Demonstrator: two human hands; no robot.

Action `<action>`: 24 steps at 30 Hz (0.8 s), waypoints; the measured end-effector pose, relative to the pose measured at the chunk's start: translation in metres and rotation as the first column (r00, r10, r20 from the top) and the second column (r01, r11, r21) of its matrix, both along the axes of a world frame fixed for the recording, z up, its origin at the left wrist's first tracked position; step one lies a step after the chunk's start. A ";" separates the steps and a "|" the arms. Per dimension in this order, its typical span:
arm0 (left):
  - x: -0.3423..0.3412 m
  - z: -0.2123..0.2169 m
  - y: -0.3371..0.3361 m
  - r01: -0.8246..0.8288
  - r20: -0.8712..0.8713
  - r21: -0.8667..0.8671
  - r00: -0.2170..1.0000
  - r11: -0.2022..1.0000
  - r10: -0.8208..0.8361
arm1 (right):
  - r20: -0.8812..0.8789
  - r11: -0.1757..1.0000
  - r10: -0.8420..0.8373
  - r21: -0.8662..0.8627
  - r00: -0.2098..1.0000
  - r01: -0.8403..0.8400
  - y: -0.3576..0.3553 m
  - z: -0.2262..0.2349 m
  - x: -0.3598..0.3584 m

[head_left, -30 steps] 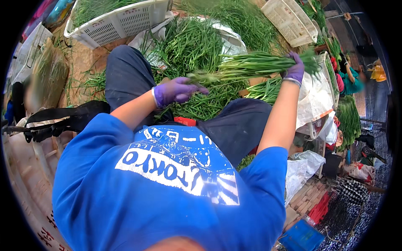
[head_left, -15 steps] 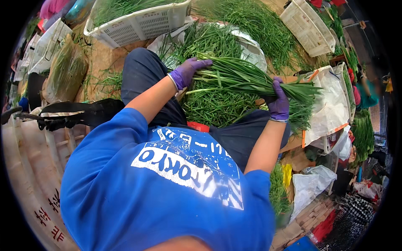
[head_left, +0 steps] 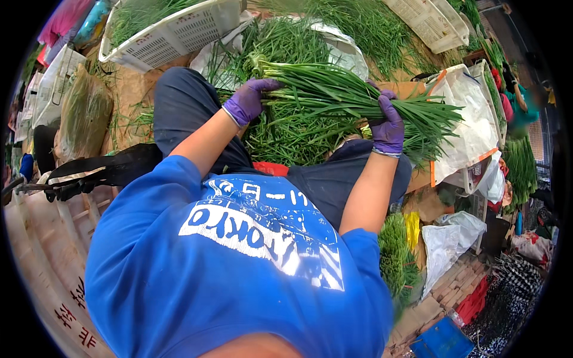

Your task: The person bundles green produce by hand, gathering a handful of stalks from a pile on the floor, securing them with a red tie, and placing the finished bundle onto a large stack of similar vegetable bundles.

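A thick bunch of garlic chives (head_left: 325, 86) lies across both my purple-gloved hands above my lap, pale stem ends to the left and dark leaf tips to the right. My left hand (head_left: 249, 101) grips the stem end, thumb stretched along it. Around the leafy part closes my right hand (head_left: 387, 122), its fingers partly hidden by the leaves. Below the bunch, a pile of loose chives (head_left: 286, 140) fills the space between my bent legs. More loose greens (head_left: 286, 45) lie just beyond on a white sheet (head_left: 346, 51).
White crates stand at the far left (head_left: 179, 33) and far right (head_left: 433, 24). A clear bag of greens (head_left: 86, 113) sits to my left, near a black strap (head_left: 113, 170). On the right are a white sack with orange edging (head_left: 462, 125) and standing chives (head_left: 397, 253). Someone in green (head_left: 522, 107) is farther right.
The view has shifted a little, so the surroundings sit slightly differently. The bunch stays in both hands; its stem ends now show more clearly past my left hand.
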State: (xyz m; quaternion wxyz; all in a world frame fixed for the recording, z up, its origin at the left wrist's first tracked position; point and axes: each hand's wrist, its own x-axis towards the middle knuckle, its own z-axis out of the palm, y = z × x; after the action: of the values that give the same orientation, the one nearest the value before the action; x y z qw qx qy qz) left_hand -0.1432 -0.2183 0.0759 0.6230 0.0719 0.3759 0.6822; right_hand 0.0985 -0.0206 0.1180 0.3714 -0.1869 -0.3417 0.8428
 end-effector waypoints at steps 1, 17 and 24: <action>-0.002 -0.007 0.000 -0.004 0.043 0.063 0.999 0.998 0.001 | -0.006 1.000 -0.012 0.013 1.000 0.012 0.000 0.000 0.000; 0.061 0.054 0.017 0.029 -0.940 -0.018 -0.341 0.999 -0.007 | 0.129 0.981 0.018 0.187 0.991 -0.042 -0.013 0.014 -0.013; 0.035 0.021 0.023 0.308 -0.871 0.097 0.487 0.946 -0.069 | 0.157 0.996 -0.064 0.068 0.986 0.053 -0.015 0.017 -0.016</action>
State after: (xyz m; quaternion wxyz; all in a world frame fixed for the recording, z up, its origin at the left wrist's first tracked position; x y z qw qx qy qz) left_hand -0.1085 -0.1957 0.0974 0.4127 0.5153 0.5386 0.5234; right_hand 0.0822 -0.0353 0.1353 0.3733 -0.2517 -0.3912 0.8026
